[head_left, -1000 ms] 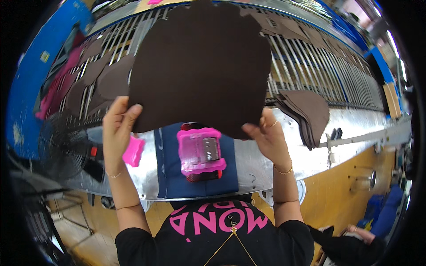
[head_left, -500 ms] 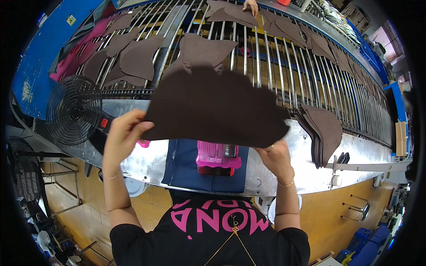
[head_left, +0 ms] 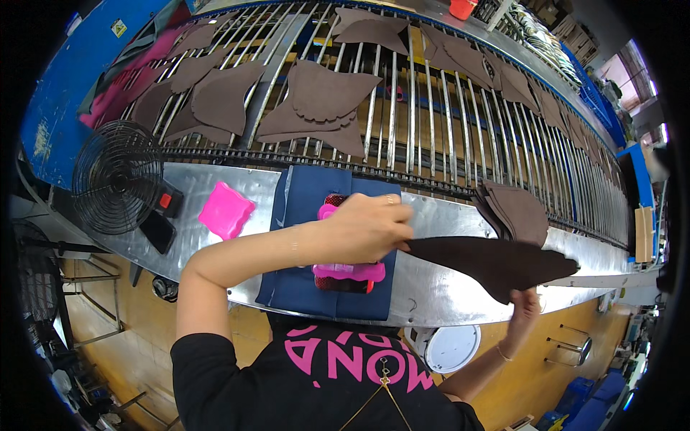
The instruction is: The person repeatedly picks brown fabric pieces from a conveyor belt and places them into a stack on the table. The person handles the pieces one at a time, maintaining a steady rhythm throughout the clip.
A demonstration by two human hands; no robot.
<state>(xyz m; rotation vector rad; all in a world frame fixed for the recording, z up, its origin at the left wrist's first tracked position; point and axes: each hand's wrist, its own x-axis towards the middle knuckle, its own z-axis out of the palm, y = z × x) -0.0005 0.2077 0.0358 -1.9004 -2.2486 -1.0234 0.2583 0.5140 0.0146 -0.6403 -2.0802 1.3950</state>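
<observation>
My left hand (head_left: 368, 228) reaches across my front and pinches the left tip of a dark brown sheet-like panel (head_left: 478, 262) with a scalloped edge. Under its lower edge, toward the other end, my right hand (head_left: 523, 316) grips the same panel. The panel hangs tilted over the right part of the metal table, just in front of a fanned stack of brown panels (head_left: 514, 215). Below my left hand lies a pink plastic holder (head_left: 359, 273) on a folded dark blue cloth (head_left: 295, 291); my hand and forearm hide part of it.
Beyond the table (head_left: 251, 280) runs a conveyor of metal rods (head_left: 402, 108), carrying several brown panels (head_left: 309, 86). At the left are a black fan guard (head_left: 118, 179), a dark phone-like object (head_left: 157, 230) and a pink plastic piece (head_left: 227, 210). A metal bar (head_left: 611, 281) juts in at the right.
Both hands have carried the brown panel from in front of me to the right, tilting it flatter. My left forearm now crosses the blue cloth. Another person's hand has left the conveyor's far side.
</observation>
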